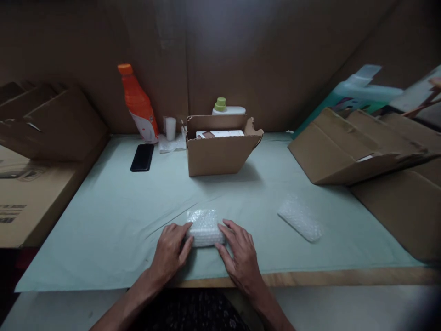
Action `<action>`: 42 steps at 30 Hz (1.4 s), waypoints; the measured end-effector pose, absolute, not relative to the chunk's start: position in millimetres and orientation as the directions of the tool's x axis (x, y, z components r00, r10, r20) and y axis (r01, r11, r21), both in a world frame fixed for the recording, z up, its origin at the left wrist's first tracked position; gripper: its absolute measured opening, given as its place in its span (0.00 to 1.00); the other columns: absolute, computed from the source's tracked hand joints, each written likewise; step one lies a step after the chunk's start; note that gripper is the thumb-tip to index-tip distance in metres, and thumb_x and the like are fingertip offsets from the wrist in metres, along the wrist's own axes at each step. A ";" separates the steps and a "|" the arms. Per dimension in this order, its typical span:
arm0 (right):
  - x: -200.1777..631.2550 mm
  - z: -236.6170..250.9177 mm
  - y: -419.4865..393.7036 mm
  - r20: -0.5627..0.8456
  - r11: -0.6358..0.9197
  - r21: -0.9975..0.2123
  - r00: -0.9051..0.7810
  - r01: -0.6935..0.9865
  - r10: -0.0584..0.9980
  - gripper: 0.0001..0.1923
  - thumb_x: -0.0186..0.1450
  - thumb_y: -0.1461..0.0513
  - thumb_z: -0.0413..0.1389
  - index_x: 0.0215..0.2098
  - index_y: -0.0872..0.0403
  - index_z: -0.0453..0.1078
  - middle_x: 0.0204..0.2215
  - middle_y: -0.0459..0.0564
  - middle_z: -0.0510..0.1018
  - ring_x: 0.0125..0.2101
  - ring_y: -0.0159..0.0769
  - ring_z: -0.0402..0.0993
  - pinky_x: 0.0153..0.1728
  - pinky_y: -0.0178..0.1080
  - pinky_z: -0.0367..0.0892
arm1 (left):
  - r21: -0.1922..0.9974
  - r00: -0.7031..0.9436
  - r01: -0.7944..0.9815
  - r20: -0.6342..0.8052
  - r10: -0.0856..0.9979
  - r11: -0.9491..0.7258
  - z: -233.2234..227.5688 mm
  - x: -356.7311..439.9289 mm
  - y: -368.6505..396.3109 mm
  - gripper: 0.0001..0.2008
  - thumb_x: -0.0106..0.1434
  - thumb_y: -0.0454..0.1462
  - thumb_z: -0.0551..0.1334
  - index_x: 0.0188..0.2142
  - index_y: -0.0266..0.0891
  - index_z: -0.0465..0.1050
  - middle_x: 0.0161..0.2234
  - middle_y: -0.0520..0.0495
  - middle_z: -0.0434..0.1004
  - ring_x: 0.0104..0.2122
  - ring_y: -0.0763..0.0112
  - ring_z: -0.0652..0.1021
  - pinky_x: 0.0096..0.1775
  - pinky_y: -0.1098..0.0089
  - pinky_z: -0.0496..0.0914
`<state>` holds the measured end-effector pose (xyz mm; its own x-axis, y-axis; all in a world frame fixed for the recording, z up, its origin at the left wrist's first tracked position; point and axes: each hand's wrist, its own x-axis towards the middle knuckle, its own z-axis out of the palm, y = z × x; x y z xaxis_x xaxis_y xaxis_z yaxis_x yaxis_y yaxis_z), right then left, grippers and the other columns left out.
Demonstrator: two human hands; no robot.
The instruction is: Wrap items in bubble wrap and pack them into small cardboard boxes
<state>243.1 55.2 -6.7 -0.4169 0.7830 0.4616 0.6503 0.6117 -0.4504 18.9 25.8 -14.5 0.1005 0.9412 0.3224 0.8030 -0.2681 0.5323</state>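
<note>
Wrapping seems in hand, the left hand (170, 248) and right hand (241, 252) each with a pinching grip on the bubble-wrap bundle (206, 237), whose far flap (202, 215) likely calls for even rolling.

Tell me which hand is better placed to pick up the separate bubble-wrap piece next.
Probably the right hand: the separate piece lies on its side, whereas the left hand is farther, beyond the bubble-wrap bundle.
</note>
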 end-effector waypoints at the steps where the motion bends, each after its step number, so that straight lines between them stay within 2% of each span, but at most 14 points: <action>1: 239.9 -6.6 57.3 0.461 0.620 -0.408 -0.435 0.670 0.773 0.17 0.71 0.61 0.54 0.58 0.54 0.68 0.55 0.60 0.76 0.52 0.48 0.72 0.49 0.50 0.67 | 0.511 0.067 0.830 0.305 0.950 -0.223 -15.6 18.2 34.3 0.14 0.69 0.36 0.57 0.53 0.36 0.71 0.34 0.44 0.78 0.35 0.59 0.75 0.40 0.59 0.71; 4: 229.6 -8.3 68.1 0.396 0.678 -0.307 -0.558 0.668 0.729 0.16 0.68 0.64 0.57 0.55 0.52 0.71 0.55 0.58 0.76 0.54 0.50 0.71 0.51 0.52 0.66 | 0.518 -0.017 0.847 0.248 0.969 -0.118 -18.0 16.0 49.1 0.16 0.68 0.38 0.57 0.53 0.36 0.72 0.36 0.42 0.78 0.38 0.55 0.76 0.43 0.54 0.72; 7: 222.8 -10.6 81.2 0.384 0.680 -0.333 -0.564 0.654 0.731 0.14 0.68 0.68 0.55 0.50 0.51 0.74 0.49 0.55 0.80 0.50 0.47 0.74 0.48 0.50 0.67 | 0.741 -0.143 0.671 0.151 0.978 -0.016 -20.0 17.3 38.6 0.21 0.68 0.42 0.58 0.58 0.36 0.68 0.42 0.40 0.78 0.41 0.56 0.77 0.45 0.54 0.73; 10: 218.2 -10.1 84.8 0.397 0.586 -0.537 -0.431 0.607 0.810 0.12 0.70 0.65 0.53 0.50 0.52 0.74 0.44 0.54 0.83 0.44 0.44 0.77 0.46 0.46 0.68 | 0.948 -0.251 0.291 -0.056 0.966 0.131 -21.2 26.6 17.3 0.29 0.67 0.45 0.59 0.63 0.36 0.60 0.53 0.37 0.76 0.51 0.57 0.77 0.52 0.56 0.72; 15: 211.9 -2.2 66.4 0.113 0.280 -0.857 -0.371 0.433 0.922 0.13 0.71 0.57 0.52 0.47 0.52 0.75 0.39 0.51 0.83 0.40 0.41 0.78 0.42 0.40 0.71 | 0.980 -0.084 -0.103 -0.181 0.980 0.172 -11.5 47.3 11.9 0.24 0.67 0.46 0.60 0.58 0.36 0.67 0.55 0.38 0.76 0.53 0.59 0.77 0.56 0.61 0.69; 19: 230.4 11.5 65.2 0.048 0.228 -0.887 -0.411 0.402 0.910 0.18 0.64 0.56 0.58 0.51 0.53 0.74 0.45 0.54 0.81 0.41 0.42 0.76 0.45 0.41 0.70 | 0.989 -0.016 0.104 -0.106 0.994 0.107 -6.5 47.9 17.6 0.22 0.69 0.44 0.56 0.58 0.36 0.69 0.50 0.40 0.79 0.46 0.60 0.78 0.50 0.63 0.71; 22: 250.0 26.7 75.2 -0.056 0.131 -0.928 -0.478 0.349 0.876 0.35 0.58 0.55 0.62 0.63 0.53 0.65 0.52 0.56 0.77 0.39 0.39 0.75 0.40 0.39 0.71 | 0.941 0.170 0.336 -0.034 0.985 -0.026 -14.9 44.5 13.6 0.32 0.68 0.41 0.57 0.69 0.40 0.54 0.50 0.40 0.77 0.45 0.60 0.77 0.50 0.61 0.71; 26: 261.0 41.2 88.9 -0.154 0.147 -0.902 -0.620 0.407 0.769 0.13 0.61 0.56 0.59 0.42 0.53 0.77 0.36 0.50 0.81 0.36 0.39 0.75 0.40 0.37 0.69 | 0.867 0.397 0.449 0.023 0.918 -0.216 -20.2 37.8 20.2 0.41 0.67 0.40 0.59 0.73 0.47 0.38 0.47 0.42 0.78 0.42 0.61 0.78 0.46 0.62 0.74; 29: 269.7 48.6 103.6 -0.187 0.234 -0.833 -0.653 0.502 0.734 0.10 0.64 0.56 0.57 0.35 0.53 0.76 0.31 0.48 0.80 0.33 0.37 0.75 0.38 0.36 0.68 | 0.777 0.474 0.485 0.151 0.868 -0.400 4.8 22.3 53.6 0.42 0.65 0.42 0.63 0.72 0.52 0.41 0.55 0.41 0.74 0.51 0.58 0.76 0.52 0.58 0.73; 31: 280.7 61.1 118.8 -0.174 0.291 -0.789 -0.651 0.541 0.739 0.09 0.65 0.56 0.57 0.38 0.52 0.76 0.33 0.49 0.81 0.34 0.38 0.77 0.37 0.36 0.69 | 0.645 0.358 0.583 0.342 0.869 -0.494 34.9 7.9 90.4 0.38 0.66 0.42 0.63 0.71 0.51 0.47 0.64 0.38 0.65 0.61 0.52 0.69 0.59 0.52 0.68; 34: 296.4 100.4 150.5 -0.042 0.382 -0.771 -0.639 0.509 0.768 0.09 0.65 0.54 0.59 0.38 0.49 0.78 0.33 0.48 0.82 0.32 0.39 0.78 0.34 0.37 0.72 | 0.444 0.150 0.761 0.589 0.794 -0.473 79.9 -9.8 153.9 0.30 0.67 0.39 0.61 0.67 0.45 0.58 0.67 0.36 0.58 0.65 0.50 0.64 0.63 0.47 0.62; 36: 297.3 135.6 177.5 0.145 0.427 -0.778 -0.529 0.461 0.836 0.10 0.63 0.52 0.62 0.36 0.47 0.78 0.31 0.47 0.82 0.30 0.38 0.77 0.31 0.37 0.73 | 0.382 0.107 0.814 0.640 0.760 -0.437 97.0 -14.9 191.0 0.27 0.65 0.38 0.62 0.63 0.41 0.64 0.69 0.35 0.53 0.67 0.47 0.61 0.63 0.45 0.61; 40: 262.3 189.8 245.2 0.494 0.502 -0.783 -0.124 0.367 0.861 0.14 0.60 0.50 0.64 0.39 0.50 0.76 0.30 0.47 0.79 0.30 0.36 0.75 0.30 0.37 0.72 | 0.454 0.013 0.821 0.591 0.807 -0.346 91.2 -9.1 230.2 0.11 0.62 0.33 0.64 0.44 0.37 0.75 0.69 0.34 0.55 0.67 0.44 0.62 0.62 0.45 0.63; 42: 232.3 196.6 281.6 0.507 0.521 -0.783 -0.135 0.340 0.851 0.15 0.61 0.52 0.62 0.39 0.53 0.75 0.30 0.47 0.78 0.29 0.34 0.73 0.29 0.36 0.70 | 0.523 -0.058 0.798 0.561 0.826 -0.299 77.4 -1.5 234.0 0.12 0.62 0.32 0.62 0.46 0.36 0.74 0.68 0.32 0.57 0.66 0.45 0.64 0.62 0.46 0.65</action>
<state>232.3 281.6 196.6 -0.1352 0.8511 0.5074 0.3395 0.5209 -0.7832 -1.5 234.0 77.4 -0.0577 0.8260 0.5607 0.7981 -0.2993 0.5229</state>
